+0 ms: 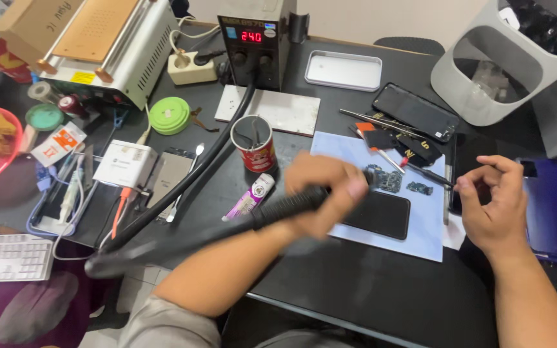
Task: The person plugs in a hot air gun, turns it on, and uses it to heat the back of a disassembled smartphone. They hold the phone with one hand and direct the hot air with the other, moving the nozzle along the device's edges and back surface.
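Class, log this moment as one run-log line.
left hand: grips hot-air handle | right hand: holds tweezers | circuit board: on blue mat

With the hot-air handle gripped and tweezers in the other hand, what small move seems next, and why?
Probably bring the tweezers in the right hand onto the circuit board; the left hand holds the hot-air handle beside it, on the blue mat.

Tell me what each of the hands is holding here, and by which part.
The left hand grips the black hot-air wand by its ribbed handle. The right hand pinches the rear end of the thin black tweezers between fingertips.
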